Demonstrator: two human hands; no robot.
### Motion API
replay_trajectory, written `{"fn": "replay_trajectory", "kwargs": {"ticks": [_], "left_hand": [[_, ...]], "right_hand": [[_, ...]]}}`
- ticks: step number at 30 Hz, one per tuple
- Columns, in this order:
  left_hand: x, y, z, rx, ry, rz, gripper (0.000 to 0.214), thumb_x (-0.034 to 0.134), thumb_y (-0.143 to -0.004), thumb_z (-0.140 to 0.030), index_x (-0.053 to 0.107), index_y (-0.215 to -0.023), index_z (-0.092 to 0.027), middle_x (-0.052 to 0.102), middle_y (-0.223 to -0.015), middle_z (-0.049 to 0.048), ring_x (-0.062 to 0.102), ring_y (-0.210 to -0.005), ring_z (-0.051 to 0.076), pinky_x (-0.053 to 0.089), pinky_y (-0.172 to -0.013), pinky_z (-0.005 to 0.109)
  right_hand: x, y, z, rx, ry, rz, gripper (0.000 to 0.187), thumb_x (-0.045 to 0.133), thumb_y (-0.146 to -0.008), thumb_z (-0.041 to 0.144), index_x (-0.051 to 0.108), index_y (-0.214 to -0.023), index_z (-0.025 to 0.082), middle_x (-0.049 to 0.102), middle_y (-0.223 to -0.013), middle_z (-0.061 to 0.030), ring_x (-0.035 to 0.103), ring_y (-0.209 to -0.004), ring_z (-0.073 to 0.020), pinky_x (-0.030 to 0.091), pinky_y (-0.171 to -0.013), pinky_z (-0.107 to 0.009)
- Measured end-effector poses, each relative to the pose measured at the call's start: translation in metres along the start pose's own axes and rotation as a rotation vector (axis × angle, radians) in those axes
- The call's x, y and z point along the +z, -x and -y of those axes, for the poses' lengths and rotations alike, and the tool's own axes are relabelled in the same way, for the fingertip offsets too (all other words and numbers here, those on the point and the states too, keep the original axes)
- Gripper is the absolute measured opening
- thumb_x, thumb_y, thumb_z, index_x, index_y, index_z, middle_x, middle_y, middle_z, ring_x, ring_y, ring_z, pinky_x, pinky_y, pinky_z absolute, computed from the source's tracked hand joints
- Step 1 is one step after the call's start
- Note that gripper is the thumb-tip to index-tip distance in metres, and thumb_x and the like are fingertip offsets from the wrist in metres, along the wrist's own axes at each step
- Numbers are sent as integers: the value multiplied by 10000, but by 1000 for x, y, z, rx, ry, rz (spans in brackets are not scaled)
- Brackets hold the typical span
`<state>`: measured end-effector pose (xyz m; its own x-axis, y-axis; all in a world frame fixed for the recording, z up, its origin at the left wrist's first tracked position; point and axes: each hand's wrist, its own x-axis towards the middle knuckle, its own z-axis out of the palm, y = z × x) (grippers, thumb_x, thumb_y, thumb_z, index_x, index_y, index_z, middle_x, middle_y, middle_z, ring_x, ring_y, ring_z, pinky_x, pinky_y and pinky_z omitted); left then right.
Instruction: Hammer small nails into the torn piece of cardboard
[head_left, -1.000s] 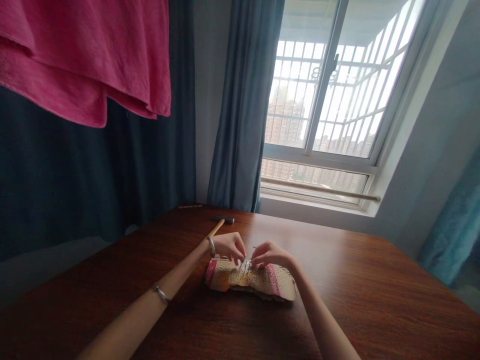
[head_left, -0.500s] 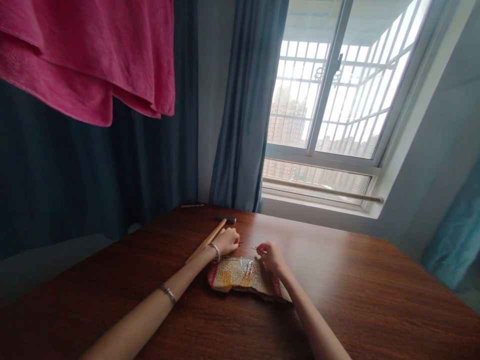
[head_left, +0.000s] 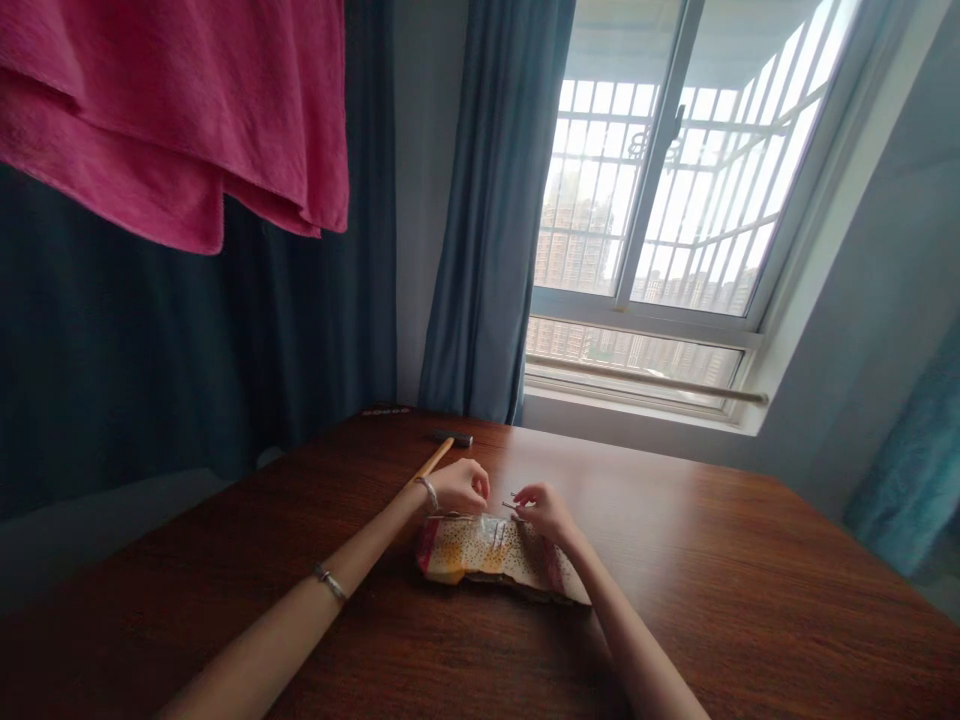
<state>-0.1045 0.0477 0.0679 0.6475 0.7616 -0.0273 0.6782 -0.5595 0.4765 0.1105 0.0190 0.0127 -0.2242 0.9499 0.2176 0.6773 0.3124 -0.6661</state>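
Note:
A flattened piece of torn cardboard (head_left: pixel 457 560), printed with dots, yellow and red, lies on the table before me. A few thin nails (head_left: pixel 498 538) stand up from it, next to a patch of clear plastic or tape. Above its far edge, my left hand (head_left: pixel 462 487) has its fingers curled closed; what they pinch, if anything, is hidden. My right hand (head_left: pixel 546 513) is at the cardboard's far right edge, pinching thin dark nails (head_left: pixel 510 506) that point left out of its fingertips. Beyond my left hand lies a hammer (head_left: pixel 436 456) with a wooden handle, partly covered by my wrist.
The brown wooden table (head_left: pixel 712 580) reaches up to the window wall. A small row of pale objects (head_left: pixel 386 411) is at its far left corner. A pink towel (head_left: pixel 247 110) hangs at upper left, before dark blue curtains (head_left: pixel 480 250). A barred window (head_left: pixel 660 200) is ahead.
My left hand has moved slightly right, nearer my right hand, and the dark nails that showed at its fingertips are out of sight. More nail length shows at my right fingertips.

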Motion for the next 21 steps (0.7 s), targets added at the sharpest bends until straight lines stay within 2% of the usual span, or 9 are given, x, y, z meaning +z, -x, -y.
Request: {"fn": "replay_trajectory", "kwargs": {"ticks": [3, 4, 6, 8, 11, 21], "left_hand": [[-3, 1, -13, 66, 218, 342, 330, 678, -596, -359, 665, -854, -153, 621, -667, 2, 550, -594, 123, 410, -544, 204], [-1, 1, -16, 69, 266, 421, 365, 701, -574, -361, 657, -874, -158, 626, -673, 1, 554, -588, 121, 413, -529, 199], [5, 1, -21, 69, 317, 500, 387, 729, -541, -339, 649, -877, -165, 635, -676, 1, 567, -584, 122, 423, -512, 193], [12, 0, -23, 68, 334, 517, 347, 729, -540, -319, 651, -842, -165, 638, -658, 0, 578, -570, 127, 437, -502, 197], [20, -2, -22, 50, 356, 502, 298, 717, -548, -296, 657, -807, -162, 646, -654, 3, 592, -547, 136, 461, -497, 216], [14, 2, -20, 37, 434, 465, 188, 624, -632, -208, 686, -801, -153, 641, -590, 12, 608, -550, 136, 464, -493, 199]], "right_hand": [[-13, 1, 7, -39, -42, 138, 190, 609, -626, 200, 703, -781, 145, 646, -657, -31, 530, -590, -127, 374, -530, -218], [-16, 1, 9, -53, -60, 206, 187, 629, -616, 221, 704, -771, 149, 630, -615, -12, 511, -553, -113, 359, -500, -207], [-21, 3, 15, -75, -96, 340, 217, 668, -586, 251, 705, -777, 155, 605, -570, 16, 479, -507, -91, 334, -457, -190], [-22, 5, 20, -92, -121, 439, 259, 690, -560, 250, 703, -803, 161, 599, -569, 30, 469, -502, -83, 328, -445, -182], [-19, 7, 23, -110, -135, 506, 255, 699, -544, 240, 703, -788, 165, 587, -566, 40, 465, -517, -81, 328, -453, -176], [-15, 10, 24, -140, -144, 488, 190, 695, -560, 286, 709, -717, 181, 575, -563, 48, 454, -532, -81, 314, -467, -181]]}}
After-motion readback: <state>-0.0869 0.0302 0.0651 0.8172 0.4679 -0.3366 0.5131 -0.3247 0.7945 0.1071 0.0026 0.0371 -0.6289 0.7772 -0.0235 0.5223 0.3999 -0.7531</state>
